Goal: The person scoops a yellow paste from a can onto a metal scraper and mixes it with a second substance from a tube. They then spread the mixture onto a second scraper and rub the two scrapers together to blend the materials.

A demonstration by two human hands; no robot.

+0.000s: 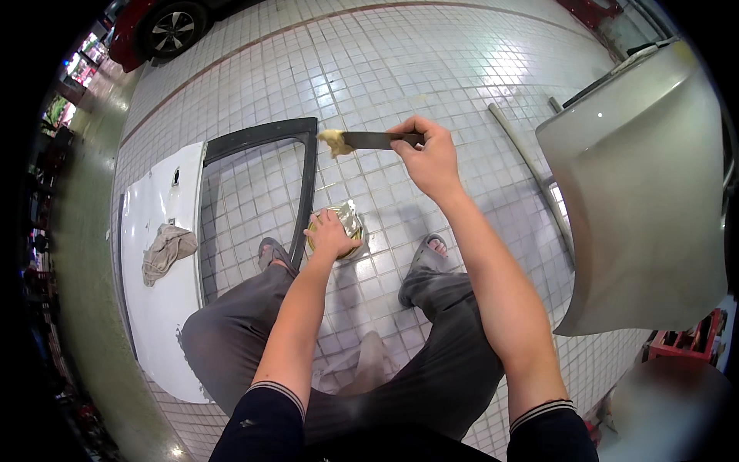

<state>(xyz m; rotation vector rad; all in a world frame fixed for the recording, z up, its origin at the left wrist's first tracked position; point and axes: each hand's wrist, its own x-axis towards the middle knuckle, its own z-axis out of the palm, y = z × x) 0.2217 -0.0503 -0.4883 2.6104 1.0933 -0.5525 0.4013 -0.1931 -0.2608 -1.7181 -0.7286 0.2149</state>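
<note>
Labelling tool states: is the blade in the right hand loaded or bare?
Loaded: a yellowish lump sits on the far end of the flat blade held in the right hand.

Tin [352,221] part-hidden by left fingers [325,218]; red car [125,48] cut off.

One upright, wide fisheye view, from the left of two head-worn cameras, looks down and forward past the forearms [502,289] to the nearby left hand [332,235] and right hand [433,160], with the tiled floor [392,85] farther below.
</note>
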